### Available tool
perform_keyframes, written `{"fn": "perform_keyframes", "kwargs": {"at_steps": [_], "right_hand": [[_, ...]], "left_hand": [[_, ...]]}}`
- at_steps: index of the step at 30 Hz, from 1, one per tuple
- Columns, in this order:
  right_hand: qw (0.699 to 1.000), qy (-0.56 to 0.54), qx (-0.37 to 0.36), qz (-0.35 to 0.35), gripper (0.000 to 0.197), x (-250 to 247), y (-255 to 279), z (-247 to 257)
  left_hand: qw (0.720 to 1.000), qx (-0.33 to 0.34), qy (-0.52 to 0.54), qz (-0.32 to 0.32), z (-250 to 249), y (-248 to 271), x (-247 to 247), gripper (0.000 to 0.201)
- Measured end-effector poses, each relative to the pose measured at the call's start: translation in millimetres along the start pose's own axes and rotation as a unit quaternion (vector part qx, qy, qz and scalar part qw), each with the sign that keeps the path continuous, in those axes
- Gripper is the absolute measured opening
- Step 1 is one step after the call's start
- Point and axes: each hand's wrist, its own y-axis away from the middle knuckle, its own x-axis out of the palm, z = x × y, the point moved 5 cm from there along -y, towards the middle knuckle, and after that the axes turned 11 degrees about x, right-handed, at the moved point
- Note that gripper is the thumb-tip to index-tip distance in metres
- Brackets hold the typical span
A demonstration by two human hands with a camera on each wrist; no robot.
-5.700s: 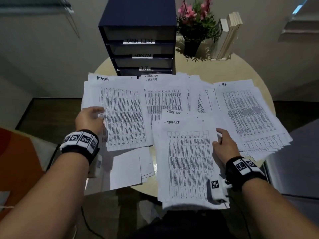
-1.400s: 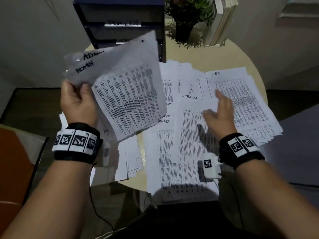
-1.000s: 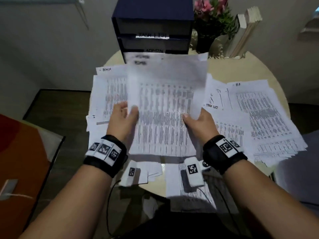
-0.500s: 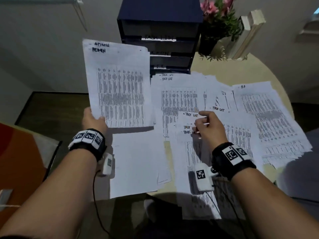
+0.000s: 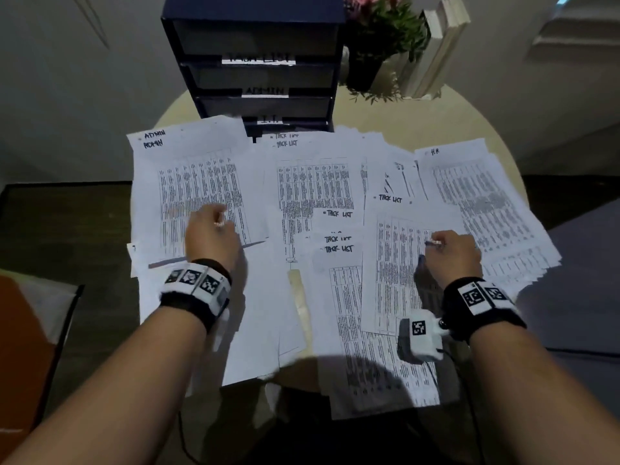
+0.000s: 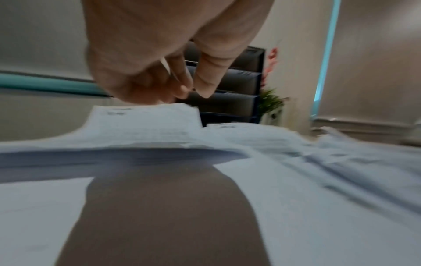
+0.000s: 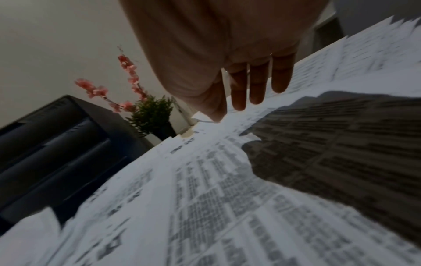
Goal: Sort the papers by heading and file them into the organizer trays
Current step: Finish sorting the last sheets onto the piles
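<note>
A dark blue organizer [image 5: 258, 75] stands at the back of the round table, its trays labelled TASK LIST, ADMIN and I.T. Printed sheets cover the table: an ADMIN pile [image 5: 194, 176] at left, TASK LIST sheets [image 5: 315, 182] in the middle and front, an H.R pile [image 5: 479, 196] at right. My left hand [image 5: 211, 226] hovers over the lower edge of the ADMIN pile. In the left wrist view the left hand [image 6: 189, 90] hangs loosely curled and holds nothing. My right hand [image 5: 449, 250] sits over a TASK LIST sheet [image 5: 396, 263]; its fingers [image 7: 257, 90] point down, relaxed, just above the paper.
A potted plant with pink flowers [image 5: 375, 45] and upright books [image 5: 436, 45] stand right of the organizer. Blank sheets [image 5: 255, 313] and printed ones overhang the table's front edge. An orange object [image 5: 23, 347] lies low at the left, off the table.
The ADMIN sheets that my left hand held up now lie flat on the left pile, released. My right hand has shifted right, off the TASK LIST headings.
</note>
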Motion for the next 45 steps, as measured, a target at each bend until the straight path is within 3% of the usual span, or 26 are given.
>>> {"fn": "perform_keyframes", "kwargs": {"at_steps": [4,7,10,13,16,17,21,24,26,29,32,34,37,38,40,43,45], "right_hand": [[0.997,0.007,0.078,0.011,0.044,-6,-6,-28],[0.995,-0.012,0.09,0.049,0.059,-3,-12,-39],[0.993,-0.041,0.081,0.081,0.076,-1,-15,-37],[0.977,-0.163,0.1,0.096,0.078,-3,-18,-37],[0.966,-0.222,0.069,0.109,0.037,-7,-21,-42],[0.967,-0.214,0.056,0.128,0.026,-9,-23,-45],[0.942,-0.187,0.036,0.275,0.016,-16,-19,-57],[0.919,-0.15,0.022,0.363,0.017,-8,-2,-69],[0.907,-0.157,0.0,0.39,0.02,-3,11,-72],[0.927,-0.146,-0.064,0.338,0.024,-3,24,-65],[0.934,-0.212,-0.068,0.28,0.037,0,23,-61],[0.92,-0.251,-0.083,0.289,0.042,3,23,-57],[0.864,-0.364,-0.024,0.348,0.029,-7,37,-46],[0.85,-0.382,-0.016,0.363,0.027,-7,37,-46],[0.852,-0.388,-0.031,0.351,0.026,-7,35,-48],[0.877,-0.361,-0.035,0.315,0.046,-9,31,-56],[0.883,-0.345,-0.047,0.315,0.063,-7,32,-61]], "left_hand": [[0.978,-0.008,0.136,0.159,-44,49,60,0.019],[0.963,0.076,0.022,0.257,-65,67,93,0.036],[0.942,0.091,-0.082,0.312,-65,78,112,0.068],[0.946,0.081,-0.104,0.295,-61,86,120,0.072],[0.949,0.079,-0.121,0.279,-59,87,122,0.073],[0.948,0.076,-0.129,0.281,-59,86,122,0.071],[0.948,0.06,-0.139,0.281,-59,82,125,0.049],[0.972,0.039,-0.051,0.225,-63,86,120,0.012],[0.98,-0.024,0.072,0.185,-61,94,120,0.013],[0.96,-0.091,0.214,0.157,-60,111,123,0.021],[0.951,-0.083,0.245,0.168,-59,119,125,0.024],[0.946,-0.083,0.247,0.192,-60,121,127,0.021],[0.938,-0.11,0.254,0.211,-66,121,124,0.018],[0.939,-0.12,0.258,0.195,-67,118,121,0.018],[0.94,-0.139,0.277,0.142,-62,111,118,0.025],[0.982,-0.071,0.116,0.134,-57,93,110,0.014],[0.983,-0.05,0.017,0.176,-54,89,112,0.026]]}}
